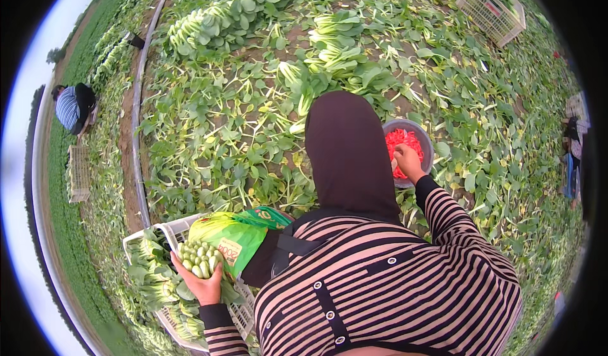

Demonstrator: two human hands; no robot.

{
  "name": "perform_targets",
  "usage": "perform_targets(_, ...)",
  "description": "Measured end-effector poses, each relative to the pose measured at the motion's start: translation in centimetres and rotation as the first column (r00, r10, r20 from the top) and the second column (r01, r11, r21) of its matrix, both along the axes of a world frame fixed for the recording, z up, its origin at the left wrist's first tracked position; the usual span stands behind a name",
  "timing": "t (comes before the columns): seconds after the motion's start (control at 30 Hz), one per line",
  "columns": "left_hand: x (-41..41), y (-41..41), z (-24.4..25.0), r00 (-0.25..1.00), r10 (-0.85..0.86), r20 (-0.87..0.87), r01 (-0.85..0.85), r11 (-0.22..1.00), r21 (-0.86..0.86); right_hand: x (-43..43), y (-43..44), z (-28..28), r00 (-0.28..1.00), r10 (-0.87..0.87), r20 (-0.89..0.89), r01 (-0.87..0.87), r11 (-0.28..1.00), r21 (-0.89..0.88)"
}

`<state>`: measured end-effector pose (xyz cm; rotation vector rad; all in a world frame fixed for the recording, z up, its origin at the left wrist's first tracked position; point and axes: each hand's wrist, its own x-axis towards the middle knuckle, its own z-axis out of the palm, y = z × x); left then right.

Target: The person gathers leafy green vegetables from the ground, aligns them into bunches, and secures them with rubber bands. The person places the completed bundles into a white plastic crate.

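My left hand [203, 282] is closed around a bunch of leafy greens, its pale stem ends [197, 257] facing up, over a white plastic crate [164, 315] that holds more bunches. Beside it, a green plastic bag [242, 235] covers my left leg. My right hand [407, 159] reaches into a round grey basin [429, 142] of small red strips [401, 137]; its fingertips are bent together, and what lies between them is too small to tell. Beyond my right knee, bunches of pale-stemmed greens [337, 47] lie in a row on the ground.
Another pile of greens [218, 21] lies at the upper left, near a long grey hose [137, 99]. A crate [491, 12] stands at the upper right. At far left a person in a striped top [69, 109] bends near another crate [78, 173]. Loose leaves cover the soil.
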<state>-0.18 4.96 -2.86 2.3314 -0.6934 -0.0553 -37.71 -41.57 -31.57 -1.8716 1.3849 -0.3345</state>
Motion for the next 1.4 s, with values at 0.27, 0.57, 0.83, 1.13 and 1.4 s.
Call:
perform_targets(0.27,0.6,-1.2,1.1,0.99,-0.021,0.14,0.0,0.989,0.147,2.7,0.6,0.5,0.927,0.323,-0.193,-0.317,0.947,0.061)
perform_targets(0.57,-0.1,-0.1,0.3,0.99,0.003,0.14,-0.023,0.989,0.147,0.5,-1.9,-3.7,0.935,0.34,-0.105,-0.33,0.939,0.097)
perform_targets(0.83,0.6,-1.0,0.3,0.988,-0.008,0.153,-0.006,0.996,0.091,-4.1,-7.2,-9.7,0.961,0.267,0.072,-0.253,0.954,-0.158)
perform_targets(1.13,-0.5,1.2,0.1,0.985,-0.014,0.173,-0.012,0.989,0.148,11.3,-16.7,10.0,0.69,-0.258,0.677,0.043,0.947,0.318)
perform_targets(1.4,-0.2,0.1,0.2,0.984,-0.011,0.176,0.005,0.999,0.035,32.8,8.2,32.8,0.515,0.422,0.746,-0.788,0.575,0.219)
